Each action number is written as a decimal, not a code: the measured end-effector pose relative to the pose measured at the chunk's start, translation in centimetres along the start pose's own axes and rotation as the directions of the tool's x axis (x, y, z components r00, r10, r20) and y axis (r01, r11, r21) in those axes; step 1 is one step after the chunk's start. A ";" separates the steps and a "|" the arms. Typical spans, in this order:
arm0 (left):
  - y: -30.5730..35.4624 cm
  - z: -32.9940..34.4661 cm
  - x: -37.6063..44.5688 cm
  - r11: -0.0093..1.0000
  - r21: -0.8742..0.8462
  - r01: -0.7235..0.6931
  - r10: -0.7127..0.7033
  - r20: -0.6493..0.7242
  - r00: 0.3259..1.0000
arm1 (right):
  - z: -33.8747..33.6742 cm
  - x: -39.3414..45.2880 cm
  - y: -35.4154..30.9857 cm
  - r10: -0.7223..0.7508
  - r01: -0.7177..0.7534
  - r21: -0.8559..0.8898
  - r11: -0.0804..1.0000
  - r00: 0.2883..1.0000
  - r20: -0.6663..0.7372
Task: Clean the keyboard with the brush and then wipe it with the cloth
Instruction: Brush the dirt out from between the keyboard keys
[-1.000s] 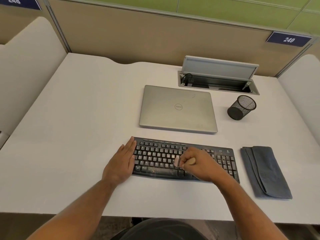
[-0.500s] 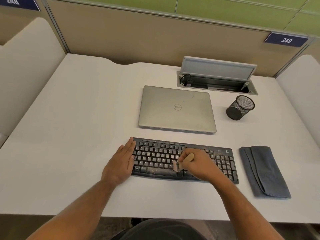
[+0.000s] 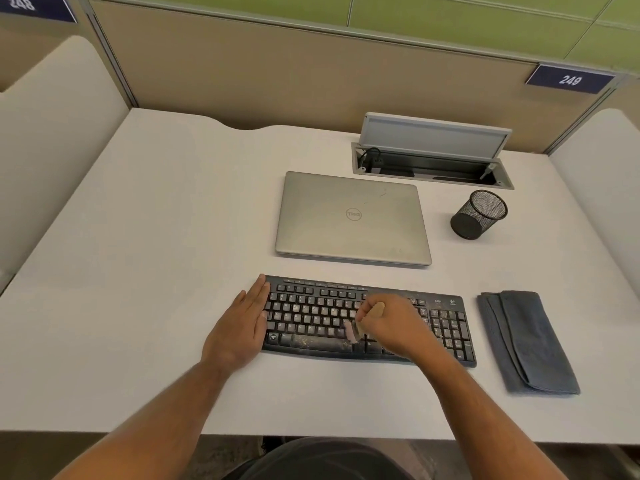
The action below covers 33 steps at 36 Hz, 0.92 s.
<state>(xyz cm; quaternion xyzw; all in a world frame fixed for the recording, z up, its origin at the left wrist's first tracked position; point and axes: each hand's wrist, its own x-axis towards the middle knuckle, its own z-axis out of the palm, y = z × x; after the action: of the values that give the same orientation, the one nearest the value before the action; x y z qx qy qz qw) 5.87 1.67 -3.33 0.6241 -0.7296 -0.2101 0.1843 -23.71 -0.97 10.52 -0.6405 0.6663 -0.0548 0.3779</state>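
A black keyboard [image 3: 311, 313] lies near the desk's front edge, with dusty specks on its space bar and lower rows. My left hand [image 3: 239, 327] lies flat against the keyboard's left end, fingers together. My right hand [image 3: 391, 327] is closed around a small brush [image 3: 360, 323] with a wooden handle. Its pale bristles touch the lower key rows near the space bar's right end. A folded grey-blue cloth [image 3: 526, 341] rests on the desk to the right of the keyboard.
A closed silver laptop [image 3: 353, 220] lies just behind the keyboard. A black mesh pen cup [image 3: 479, 214] stands to its right. An open cable hatch [image 3: 433, 161] sits at the back. Partition walls enclose the white desk [image 3: 156, 254] on three sides.
My right hand has shifted the brush slightly left and down over the lower key rows. My left hand has stayed at the keyboard's left end.
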 end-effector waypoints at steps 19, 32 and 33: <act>-0.5 0.2 0.2 0.999 0.020 -0.031 0.031 0.004 1.000 | -3.5 -0.1 1.0 -0.107 0.133 -0.243 0.961 0.987 0.116; -0.8 0.5 0.2 0.999 0.006 -0.036 0.036 -0.019 0.999 | -3.3 0.1 1.5 -0.082 0.103 -0.167 0.980 0.989 0.127; -0.8 0.6 0.2 0.999 0.006 -0.040 0.040 -0.024 0.999 | -3.5 0.2 1.6 -0.069 0.088 -0.185 0.979 0.992 0.105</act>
<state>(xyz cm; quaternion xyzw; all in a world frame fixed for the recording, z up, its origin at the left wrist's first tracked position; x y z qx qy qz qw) 6.21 1.43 -4.24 0.6126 -0.7402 -0.1967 0.1954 -26.94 -2.28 12.04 -0.7012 0.6234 0.0252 0.3450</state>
